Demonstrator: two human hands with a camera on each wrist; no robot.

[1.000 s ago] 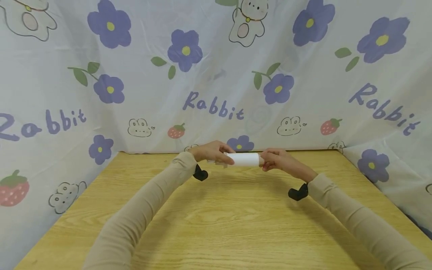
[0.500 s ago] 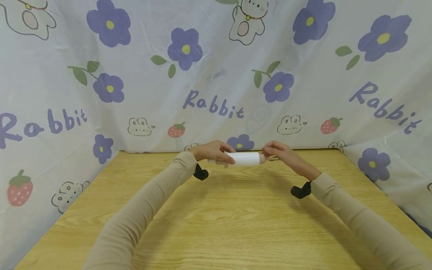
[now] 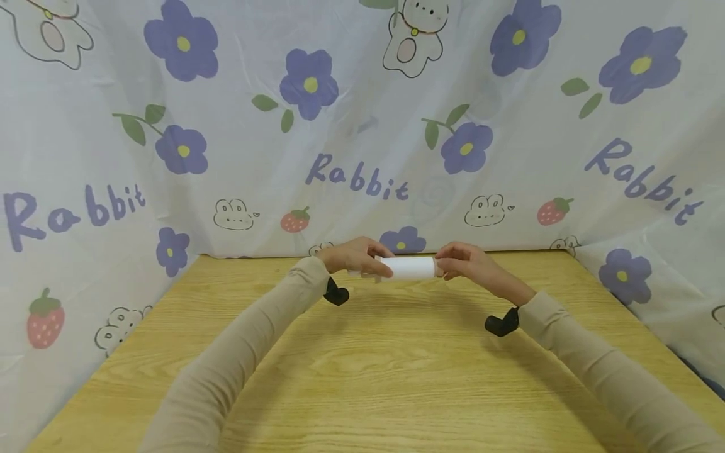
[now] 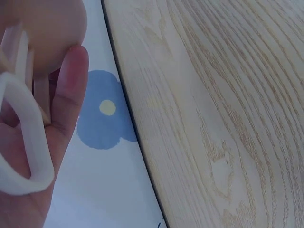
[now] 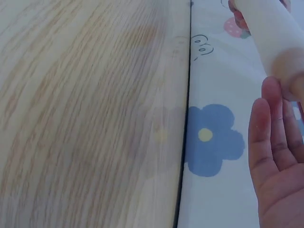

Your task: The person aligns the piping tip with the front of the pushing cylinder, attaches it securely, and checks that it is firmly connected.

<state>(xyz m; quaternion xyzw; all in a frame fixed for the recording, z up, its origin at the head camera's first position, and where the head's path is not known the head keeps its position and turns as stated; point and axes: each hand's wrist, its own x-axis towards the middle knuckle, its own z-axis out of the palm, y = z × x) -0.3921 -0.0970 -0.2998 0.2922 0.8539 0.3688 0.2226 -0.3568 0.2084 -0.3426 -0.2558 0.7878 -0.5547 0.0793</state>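
In the head view, a white cylinder (image 3: 410, 267) is held level above the far part of the table. My left hand (image 3: 357, 257) grips its left end, thumb along the near side. The left wrist view shows a rounded beige part (image 4: 52, 28), a white loop (image 4: 35, 152) and thin upright slats beside the left hand (image 4: 69, 90). My right hand (image 3: 467, 267) pinches the beige right end between thumb and fingers. In the right wrist view, the right hand (image 5: 280, 175) has its fingertips at that beige end (image 5: 289, 71); its thumb is hidden. The object's exact kind cannot be told.
The wood-grain table (image 3: 362, 377) reaches back to a white printed curtain (image 3: 362, 126) with flowers and "Rabbit" lettering, which also stands at both sides. A black wrist mount (image 3: 502, 323) hangs below the right wrist, another black mount (image 3: 337, 293) below the left.
My right hand loosened and lifted slightly from the beige end half a second ago, and now pinches it again. The left hand and the white cylinder have stayed almost still.
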